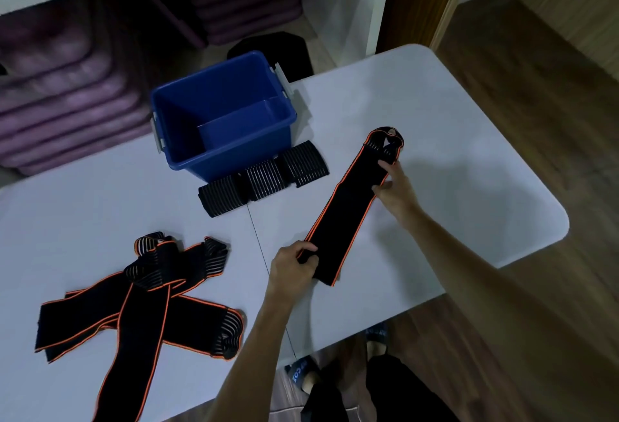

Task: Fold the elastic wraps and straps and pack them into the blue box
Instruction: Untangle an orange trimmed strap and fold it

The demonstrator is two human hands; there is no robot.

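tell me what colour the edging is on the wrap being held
Orange edging on the black wrap, clearest in the head view.

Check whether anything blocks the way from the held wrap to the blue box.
Nothing visible does. Both hands hold the wrap; the blue box is open, and the folded straps lie low against its front.

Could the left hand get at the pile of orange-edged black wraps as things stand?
Probably yes, once freed: the left hand grips the near end of the stretched orange-edged black wrap; bare white table lies between it and the pile of orange-edged black wraps.
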